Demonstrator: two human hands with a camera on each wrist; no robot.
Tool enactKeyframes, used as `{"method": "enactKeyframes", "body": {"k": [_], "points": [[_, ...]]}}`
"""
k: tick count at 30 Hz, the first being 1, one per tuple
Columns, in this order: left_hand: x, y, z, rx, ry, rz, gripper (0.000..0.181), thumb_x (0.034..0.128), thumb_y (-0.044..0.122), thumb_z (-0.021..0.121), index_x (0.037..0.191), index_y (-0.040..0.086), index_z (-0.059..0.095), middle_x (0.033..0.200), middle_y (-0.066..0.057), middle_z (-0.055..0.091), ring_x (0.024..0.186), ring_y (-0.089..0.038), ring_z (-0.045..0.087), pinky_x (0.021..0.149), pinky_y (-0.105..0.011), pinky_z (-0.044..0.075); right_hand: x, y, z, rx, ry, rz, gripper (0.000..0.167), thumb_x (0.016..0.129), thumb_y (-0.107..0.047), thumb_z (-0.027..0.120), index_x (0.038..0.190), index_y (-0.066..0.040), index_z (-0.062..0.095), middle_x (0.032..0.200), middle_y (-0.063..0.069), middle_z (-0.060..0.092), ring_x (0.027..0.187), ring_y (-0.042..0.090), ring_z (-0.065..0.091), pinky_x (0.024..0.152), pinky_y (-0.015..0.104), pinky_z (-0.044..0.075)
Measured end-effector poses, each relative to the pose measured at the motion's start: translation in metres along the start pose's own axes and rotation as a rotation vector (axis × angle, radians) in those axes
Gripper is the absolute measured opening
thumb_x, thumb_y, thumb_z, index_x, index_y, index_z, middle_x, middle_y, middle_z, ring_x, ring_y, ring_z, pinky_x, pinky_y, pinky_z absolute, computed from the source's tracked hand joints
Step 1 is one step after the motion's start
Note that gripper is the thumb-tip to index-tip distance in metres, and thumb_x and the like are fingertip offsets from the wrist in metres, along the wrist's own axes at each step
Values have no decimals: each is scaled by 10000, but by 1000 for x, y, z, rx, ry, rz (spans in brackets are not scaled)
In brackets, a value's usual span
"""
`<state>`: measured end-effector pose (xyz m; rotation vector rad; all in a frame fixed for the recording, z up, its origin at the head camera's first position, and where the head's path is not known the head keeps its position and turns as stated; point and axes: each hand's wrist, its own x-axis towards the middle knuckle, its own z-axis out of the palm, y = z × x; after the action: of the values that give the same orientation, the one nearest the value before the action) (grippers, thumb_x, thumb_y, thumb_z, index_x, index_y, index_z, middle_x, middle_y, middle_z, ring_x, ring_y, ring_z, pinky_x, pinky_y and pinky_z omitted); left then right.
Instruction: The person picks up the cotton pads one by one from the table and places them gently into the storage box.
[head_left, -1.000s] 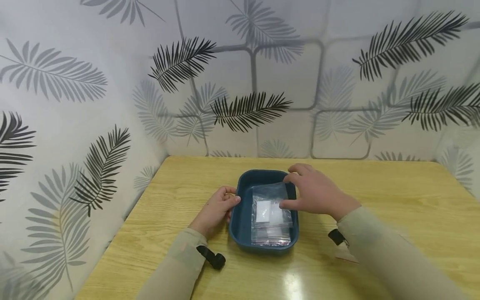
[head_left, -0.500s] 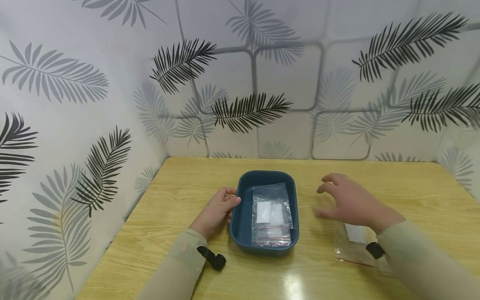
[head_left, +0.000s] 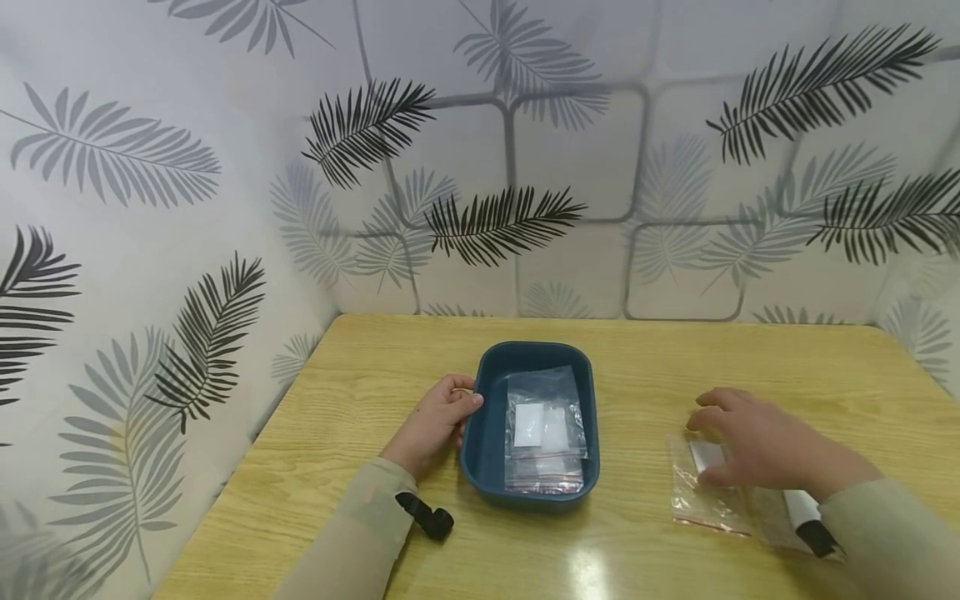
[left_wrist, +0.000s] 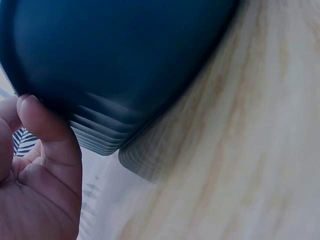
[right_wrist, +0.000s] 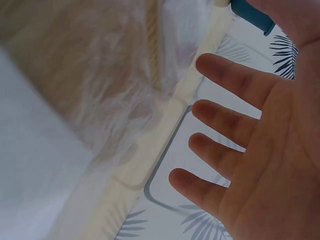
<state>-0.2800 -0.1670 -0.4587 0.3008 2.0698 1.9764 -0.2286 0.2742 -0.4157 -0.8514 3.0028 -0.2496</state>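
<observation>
A dark blue plastic bin (head_left: 486, 450) sits mid-table with several clear zip-lock bags (head_left: 546, 385) inside, white pieces showing in them. My left hand (head_left: 433, 423) pinches the bin's left rim; in the left wrist view the thumb (left_wrist: 42, 117) lies against the bin wall (left_wrist: 115, 60). Over to the right, my right hand (head_left: 772, 446) hovers with fingers spread and holds nothing. Beneath it lie more clear zip-lock bags (head_left: 693, 504) with white pieces in them, partly hidden by the hand and sleeve. The right wrist view shows a blurred bag (right_wrist: 115, 95) near the straight fingers (right_wrist: 235, 82).
The wood-grain table (head_left: 375, 358) meets a leaf-patterned wall (head_left: 465, 150) at the back and left. Black straps (head_left: 423, 512) sit on both wrists. Light glares off the table in front of the bin.
My right hand has moved from over the bin to the right, above the bags on the table. The bags in the bin stay put, and my left hand keeps its hold.
</observation>
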Motion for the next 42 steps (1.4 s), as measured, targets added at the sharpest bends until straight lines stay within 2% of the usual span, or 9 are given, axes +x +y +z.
{"method": "enactKeyframes", "body": {"k": [6, 12, 16, 23, 30, 39, 42], "points": [[2, 1, 0, 6, 1, 2, 384, 1039, 204, 598, 1357, 39, 459, 794, -53, 513, 612, -183, 465, 564, -295, 447, -8, 6, 6, 38, -57, 15, 638, 659, -453, 897, 1175, -132, 702, 1312, 191, 564, 1222, 475, 498, 941, 614, 460], [3, 0, -1, 34, 11, 8, 368, 1038, 208, 603, 1338, 44, 468, 769, -52, 501, 603, -191, 458, 560, -295, 452, -8, 8, 10, 66, -27, 3, 619, 669, -402, 898, 1174, -102, 704, 1269, 173, 589, 1172, 447, 545, 945, 608, 461], [2, -3, 0, 41, 7, -1, 377, 1037, 201, 603, 1338, 25, 459, 772, -41, 507, 604, -177, 462, 561, -288, 451, -7, 8, 12, 86, -55, 24, 598, 690, -410, 899, 1163, -101, 703, 1270, 174, 588, 1175, 445, 544, 950, 607, 456], [3, -2, -1, 30, 18, 5, 377, 1035, 216, 606, 1344, 48, 470, 796, -54, 512, 617, -185, 462, 565, -292, 451, -2, 5, 12, 60, -33, 28, 594, 678, -417, 897, 1131, -83, 706, 1254, 178, 599, 1153, 437, 563, 956, 603, 459], [2, -2, -1, 36, 7, 8, 387, 1030, 207, 611, 1342, 28, 466, 784, -44, 515, 609, -176, 472, 566, -290, 455, 0, 2, 12, 37, -59, 44, 593, 676, -431, 895, 1106, -72, 701, 1236, 154, 605, 1141, 409, 573, 951, 581, 469], [2, -3, -1, 34, 9, 21, 365, 1038, 209, 599, 1338, 48, 469, 789, -50, 512, 612, -181, 472, 573, -294, 452, 2, -3, 11, -46, -3, 0, 622, 686, -464, 862, 1103, -28, 712, 1213, 144, 619, 1111, 405, 587, 913, 576, 481], [2, -4, -1, 29, 5, 19, 360, 1038, 207, 600, 1332, 47, 469, 790, -49, 514, 613, -179, 473, 572, -291, 452, 2, -7, 10, -63, 4, 9, 630, 698, -479, 849, 1114, -27, 712, 1221, 135, 624, 1127, 399, 584, 920, 574, 481]]}}
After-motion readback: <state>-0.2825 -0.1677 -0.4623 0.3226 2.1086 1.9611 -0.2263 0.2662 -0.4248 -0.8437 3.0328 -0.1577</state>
